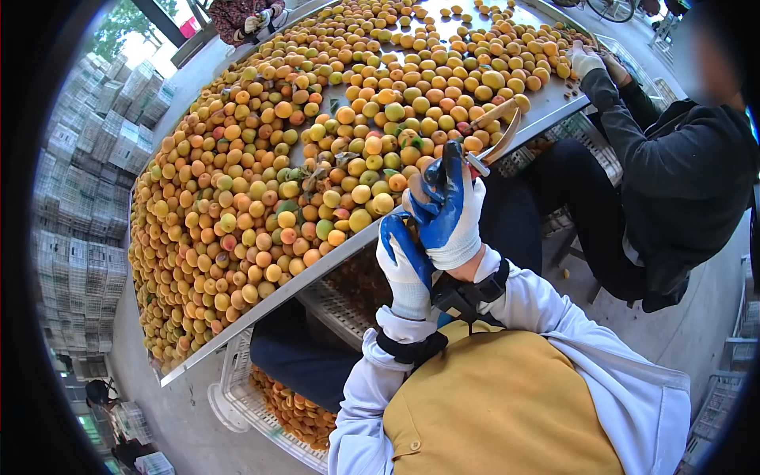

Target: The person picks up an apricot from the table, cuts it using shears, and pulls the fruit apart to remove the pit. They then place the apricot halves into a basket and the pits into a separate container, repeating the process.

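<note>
My left hand, in a white glove with blue coating, is closed in front of my chest, close against my right hand. An orange fruit shows partly between the two hands. My right hand, gloved the same way, is wrapped round a tool with a curved metal blade and a light brown part, pointing up and right over the table edge. Many yellow, orange and greenish fruits cover the metal table beyond my hands, with some leaves among them.
A co-worker in dark clothes sits at the right. Another person stands at the far side. Below the table is a white crate with orange pieces. Stacked crates line the left. More crates sit at lower right.
</note>
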